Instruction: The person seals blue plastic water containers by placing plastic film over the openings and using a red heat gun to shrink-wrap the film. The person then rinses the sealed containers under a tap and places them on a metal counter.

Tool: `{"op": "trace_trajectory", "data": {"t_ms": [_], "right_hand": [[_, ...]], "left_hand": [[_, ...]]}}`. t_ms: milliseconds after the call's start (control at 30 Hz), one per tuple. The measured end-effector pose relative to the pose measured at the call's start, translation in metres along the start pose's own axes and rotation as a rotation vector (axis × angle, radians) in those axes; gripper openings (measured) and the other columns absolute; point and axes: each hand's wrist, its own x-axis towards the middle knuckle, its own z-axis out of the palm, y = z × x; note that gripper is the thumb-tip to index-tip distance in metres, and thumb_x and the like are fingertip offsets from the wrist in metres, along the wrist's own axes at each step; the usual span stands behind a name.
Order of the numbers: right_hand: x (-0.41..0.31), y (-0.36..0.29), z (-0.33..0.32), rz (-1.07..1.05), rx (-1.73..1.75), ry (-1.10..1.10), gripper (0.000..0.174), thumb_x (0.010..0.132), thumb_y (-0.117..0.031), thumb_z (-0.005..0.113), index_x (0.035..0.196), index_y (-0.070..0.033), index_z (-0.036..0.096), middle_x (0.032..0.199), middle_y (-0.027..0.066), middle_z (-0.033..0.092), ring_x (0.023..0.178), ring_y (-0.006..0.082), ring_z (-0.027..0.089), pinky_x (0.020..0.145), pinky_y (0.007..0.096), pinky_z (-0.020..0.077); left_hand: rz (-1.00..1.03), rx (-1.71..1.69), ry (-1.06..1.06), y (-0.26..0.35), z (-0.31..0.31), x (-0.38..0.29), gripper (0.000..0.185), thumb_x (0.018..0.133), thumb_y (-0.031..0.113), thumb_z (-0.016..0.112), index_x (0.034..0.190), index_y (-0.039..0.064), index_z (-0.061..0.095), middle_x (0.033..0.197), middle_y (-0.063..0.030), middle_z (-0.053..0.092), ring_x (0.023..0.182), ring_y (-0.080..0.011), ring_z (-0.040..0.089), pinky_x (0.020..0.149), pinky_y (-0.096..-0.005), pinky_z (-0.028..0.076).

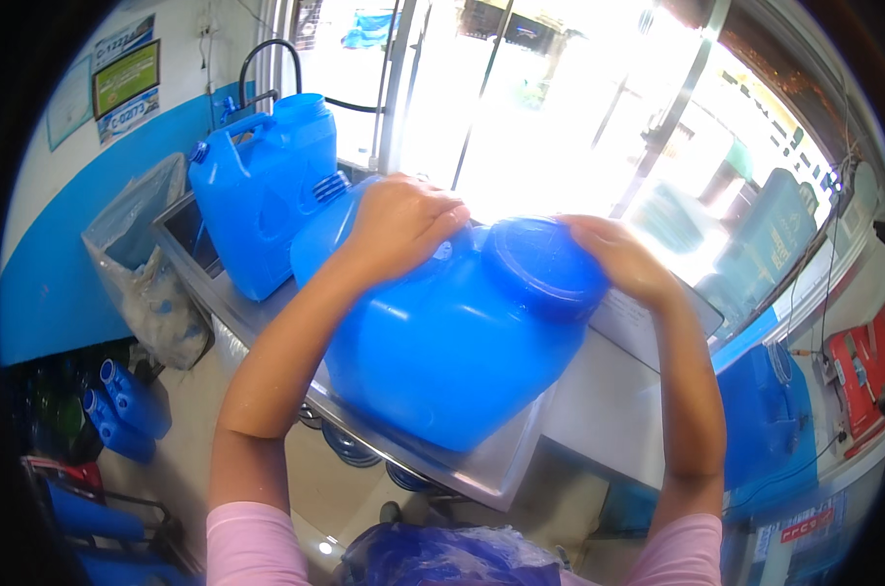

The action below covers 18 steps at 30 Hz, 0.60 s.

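A large blue plastic water container [442, 351] stands on a stainless steel sink counter [519, 476] in front of me. My left hand [409, 220] lies on its top, over the handle area, with fingers bent; how far they wrap around the handle is hidden. My right hand [618, 253] rests against the far right edge of the wide round blue lid [545, 264], thumb and fingers at its rim. A small ribbed cap [331, 187] shows left of my left hand. Behind it to the left stands another blue container [267, 190], its wide mouth uncovered.
A clear plastic bag [146, 278] hangs at the counter's left end. A black hose [270, 44] and a blue-handled tap [228, 108] are by the wall. Small blue jugs [124, 410] stand low at left. A white counter [604, 395] adjoins at right; bright windows lie ahead.
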Motion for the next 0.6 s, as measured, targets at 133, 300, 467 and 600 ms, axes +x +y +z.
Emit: {"op": "trace_trajectory", "data": {"t_ms": [133, 300, 467, 600], "right_hand": [[-0.007, -0.006, -0.005, -0.048, -0.145, 0.062, 0.052, 0.099, -0.043, 0.042, 0.136, -0.008, 0.054, 0.106, 0.0176, 0.065, 0.09, 0.0243, 0.064, 0.073, 0.0343, 0.053], [-0.022, -0.022, -0.001, -0.651, -0.345, 0.251, 0.05, 0.092, -0.044, 0.055, 0.13, -0.011, 0.06, 0.129, 0.0212, 0.052, 0.121, 0.0395, 0.05, 0.097, 0.0474, 0.0438], [-0.059, -0.021, 0.047, -1.14, -0.194, 0.193, 0.042, 0.077, -0.024, 0.073, 0.118, -0.014, 0.068, 0.127, 0.0213, 0.052, 0.117, 0.0397, 0.052, 0.096, 0.0469, 0.0446], [-0.095, -0.021, 0.129, -1.207, 0.105, -0.424, 0.037, 0.078, -0.016, 0.073, 0.115, -0.012, 0.068, 0.116, 0.0171, 0.055, 0.106, 0.0353, 0.057, 0.089, 0.0423, 0.0481]], "left_hand": [[-0.12, -0.012, 0.003, 0.009, 0.008, -0.002, 0.028, 0.092, 0.026, 0.051, 0.089, 0.008, 0.072, 0.091, -0.0116, 0.068, 0.09, -0.0284, 0.061, 0.085, -0.0433, 0.042], [-0.267, 0.029, 0.334, 0.052, 0.012, -0.035, 0.031, 0.089, 0.019, 0.055, 0.116, 0.009, 0.064, 0.122, -0.016, 0.056, 0.118, -0.0355, 0.049, 0.101, -0.0461, 0.036], [-0.499, -0.065, 0.494, 0.129, 0.014, -0.133, 0.028, 0.076, 0.009, 0.054, 0.102, 0.007, 0.065, 0.112, -0.0169, 0.056, 0.108, -0.0367, 0.051, 0.097, -0.0441, 0.04], [-0.866, -0.141, 0.199, 0.193, 0.016, -0.23, 0.025, 0.076, 0.004, 0.056, 0.1, 0.003, 0.065, 0.106, -0.0163, 0.057, 0.105, -0.0339, 0.053, 0.091, -0.0436, 0.044]]}}
